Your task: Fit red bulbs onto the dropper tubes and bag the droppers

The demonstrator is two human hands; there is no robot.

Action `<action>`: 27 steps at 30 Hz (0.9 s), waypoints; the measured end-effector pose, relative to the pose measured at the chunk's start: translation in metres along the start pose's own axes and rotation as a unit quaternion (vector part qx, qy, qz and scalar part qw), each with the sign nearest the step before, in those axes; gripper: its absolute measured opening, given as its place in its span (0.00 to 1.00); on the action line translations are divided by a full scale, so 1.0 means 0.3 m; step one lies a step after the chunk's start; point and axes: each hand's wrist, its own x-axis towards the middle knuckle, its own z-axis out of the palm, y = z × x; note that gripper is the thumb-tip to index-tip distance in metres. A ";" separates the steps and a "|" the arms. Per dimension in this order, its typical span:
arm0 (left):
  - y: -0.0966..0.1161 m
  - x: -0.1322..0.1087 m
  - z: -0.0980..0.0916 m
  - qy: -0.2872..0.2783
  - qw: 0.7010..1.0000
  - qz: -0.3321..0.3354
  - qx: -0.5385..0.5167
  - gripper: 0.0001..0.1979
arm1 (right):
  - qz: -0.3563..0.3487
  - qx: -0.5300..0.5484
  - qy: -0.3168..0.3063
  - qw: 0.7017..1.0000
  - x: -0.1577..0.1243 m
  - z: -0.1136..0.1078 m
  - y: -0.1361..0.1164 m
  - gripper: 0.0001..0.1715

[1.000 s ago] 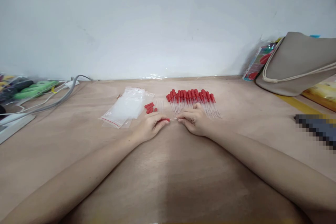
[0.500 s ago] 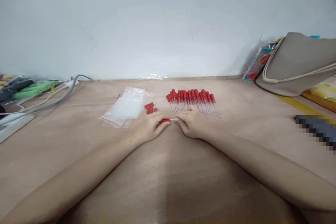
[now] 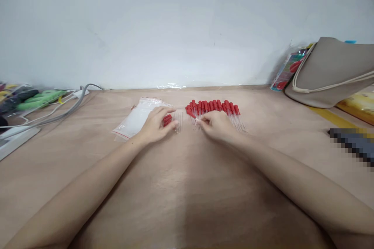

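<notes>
From the head, left of the middle of the bench [image 3: 175,190]: clear zip bags [image 3: 136,116], flat and overlapping, with a red strip along the near edge, partly hidden behind the left hand [image 3: 156,126]; milky white inside, too hazy for telling any contents. Far right, by the wall [image 3: 187,27]: a grey drawstring bag [image 3: 336,70] with a pale cord, insides hidden. Just left of it, a printed pack [image 3: 286,71] with red shapes, impossible to tell whether on or in it. Nearer and right, a yellow pack [image 3: 360,103], only partly in view.

Pinched between thumb and finger in the grip of the right hand [image 3: 219,124]: one dropper [image 3: 193,115], smooth red bulb aimed far and left, over the left end of a row of droppers [image 3: 214,105]; clear tube mostly hidden by the fingers. Along that row, red bulbs toward the wall, thin clear tubes pointing near. Left grip wide, thumb and forefinger well apart around a small heap of red caps [image 3: 167,120]; touching or not, hard to tell. Just right of the left fingertips, loose glass tubes [image 3: 179,121], faint against the bench.
</notes>
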 end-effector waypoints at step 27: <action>-0.019 -0.014 0.013 -0.032 0.999 -0.019 0.025 0.13 | 0.102 -0.147 -0.056 0.982 0.164 0.142 -0.164 0.16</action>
